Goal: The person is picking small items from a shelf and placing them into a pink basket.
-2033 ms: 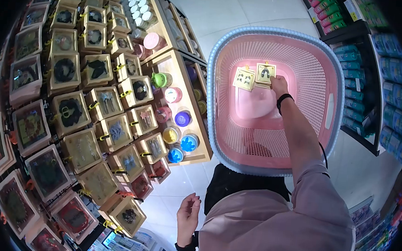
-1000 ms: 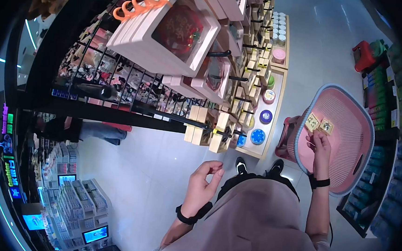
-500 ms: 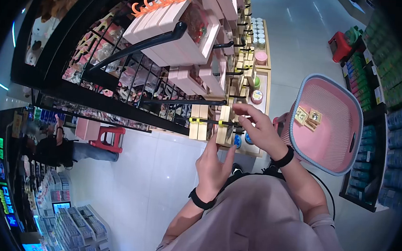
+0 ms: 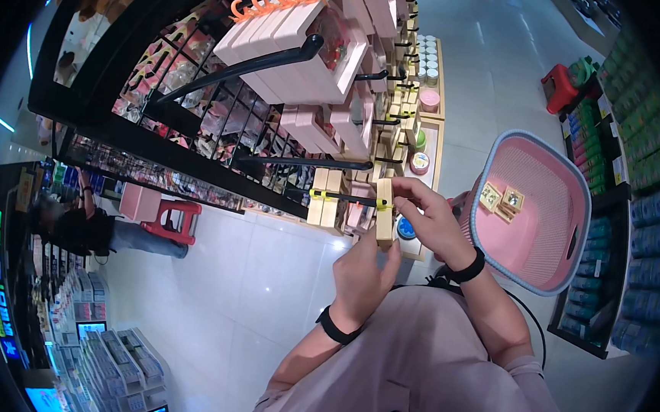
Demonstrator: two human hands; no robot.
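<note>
A light wooden box with a yellow hanger [image 4: 382,212] is at the tip of a black display hook [image 4: 352,199]. My left hand [image 4: 363,273] grips the lower end of this box from below. The fingers of my right hand [image 4: 426,216] are curled round its upper and right side. Other wooden boxes [image 4: 326,200] hang farther back on the same hook. To the right, a pink basket with a blue-grey rim [image 4: 483,178] holds several small wooden boxes [image 4: 511,201].
Pink boxes [image 4: 295,50] hang from black hooks above. Wooden trays with jars [image 4: 420,162] lie behind my right hand. Bottle shelves [image 4: 594,255] line the right. At the left, a person [image 4: 76,226] is near a red stool [image 4: 176,220].
The wooden box has moved right along the hook, away from the boxes behind. My left hand has closed on its lower end, and my right hand has come in against it.
</note>
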